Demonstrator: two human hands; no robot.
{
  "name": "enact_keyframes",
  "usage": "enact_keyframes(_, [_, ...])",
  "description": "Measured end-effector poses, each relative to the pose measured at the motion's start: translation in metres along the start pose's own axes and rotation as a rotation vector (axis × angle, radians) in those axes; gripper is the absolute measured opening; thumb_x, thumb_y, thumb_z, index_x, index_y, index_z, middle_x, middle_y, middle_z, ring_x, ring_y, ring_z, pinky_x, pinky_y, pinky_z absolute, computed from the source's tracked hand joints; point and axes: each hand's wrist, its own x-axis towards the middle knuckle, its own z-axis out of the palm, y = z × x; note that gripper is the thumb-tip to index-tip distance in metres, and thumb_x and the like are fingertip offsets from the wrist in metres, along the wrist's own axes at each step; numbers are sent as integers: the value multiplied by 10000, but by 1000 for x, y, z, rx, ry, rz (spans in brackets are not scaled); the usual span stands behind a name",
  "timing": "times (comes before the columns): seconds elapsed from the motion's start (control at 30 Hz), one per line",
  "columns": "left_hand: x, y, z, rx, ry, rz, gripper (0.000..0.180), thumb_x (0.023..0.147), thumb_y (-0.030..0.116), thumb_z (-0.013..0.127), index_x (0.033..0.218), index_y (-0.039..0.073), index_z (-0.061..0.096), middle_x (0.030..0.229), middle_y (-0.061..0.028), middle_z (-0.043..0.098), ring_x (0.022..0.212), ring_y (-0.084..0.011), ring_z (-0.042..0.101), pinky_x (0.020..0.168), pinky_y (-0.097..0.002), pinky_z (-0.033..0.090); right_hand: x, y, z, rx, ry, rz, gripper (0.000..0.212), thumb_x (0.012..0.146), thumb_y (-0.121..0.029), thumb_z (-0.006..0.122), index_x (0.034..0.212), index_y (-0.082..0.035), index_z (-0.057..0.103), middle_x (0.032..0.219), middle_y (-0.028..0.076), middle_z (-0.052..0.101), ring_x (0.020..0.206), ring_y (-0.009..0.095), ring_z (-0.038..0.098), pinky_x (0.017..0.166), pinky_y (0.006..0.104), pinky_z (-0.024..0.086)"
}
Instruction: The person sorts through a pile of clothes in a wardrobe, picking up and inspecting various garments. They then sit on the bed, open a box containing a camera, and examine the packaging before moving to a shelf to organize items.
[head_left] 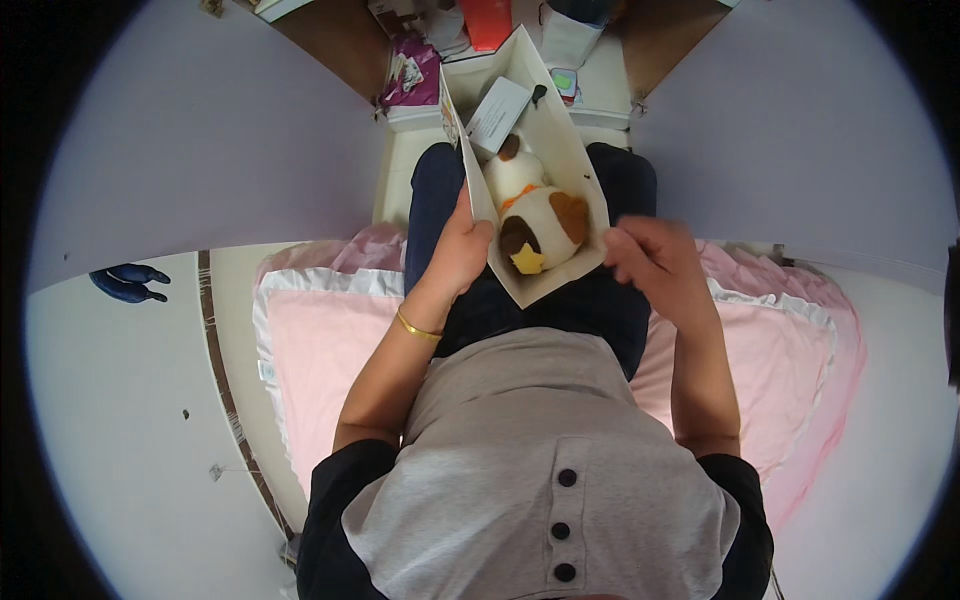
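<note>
A tall white paper bag [565, 120] stands open between my knees, tilted so that I look down into it. Inside lies a plush dog [552, 222], cream with brown patches, an orange band and a yellow star. Past the toy rests a small white box [499, 114], with a small black piece [540, 94] beside it. My left hand [464, 250] grips the bag's left wall, thumb along the outside. At the right rim is my right hand [655, 262], its fingers curled together and partly blurred; whatever they may hold is hidden.
Pink bedding [330, 350] with a white frill spreads under me. Pale grey panels [230, 130] rise on both sides ahead. Between them a shelf carries a purple packet [412, 72], a red item [487, 22] and a white container [570, 40]. A dark blue object [130, 280] lies at far left.
</note>
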Motion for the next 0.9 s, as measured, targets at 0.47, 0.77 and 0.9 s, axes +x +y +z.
enact_keyframes(0.47, [-16, 1, -18, 0, -55, -50, 657, 740, -77, 363, 1385, 37, 312, 1258, -75, 468, 1136, -179, 438, 958, -253, 341, 201, 48, 76, -1392, -47, -763, 253, 767, -126, 610, 1016, -173, 611, 1066, -5, 575, 1092, 203, 516, 1063, 508, 224])
enact_keyframes(0.77, [5, -24, -30, 56, -52, -49, 662, 737, -71, 367, 1386, 39, 299, 1248, -92, 473, 1122, -190, 452, 957, -274, 357, 145, 48, 60, -1024, 18, -611, 428, 620, -81, 706, 1024, -140, 579, 1088, 16, 550, 1014, 240, 544, 991, 487, 357])
enact_keyframes(0.9, [11, -33, -32, 9, -76, -7, 678, 730, -98, 356, 1391, 32, 280, 1290, -108, 438, 1182, -203, 407, 996, -275, 313, 95, 41, 46, -708, 206, -692, 559, 536, -69, 729, 1068, -116, 567, 1089, 46, 534, 1061, 271, 508, 880, 373, 455])
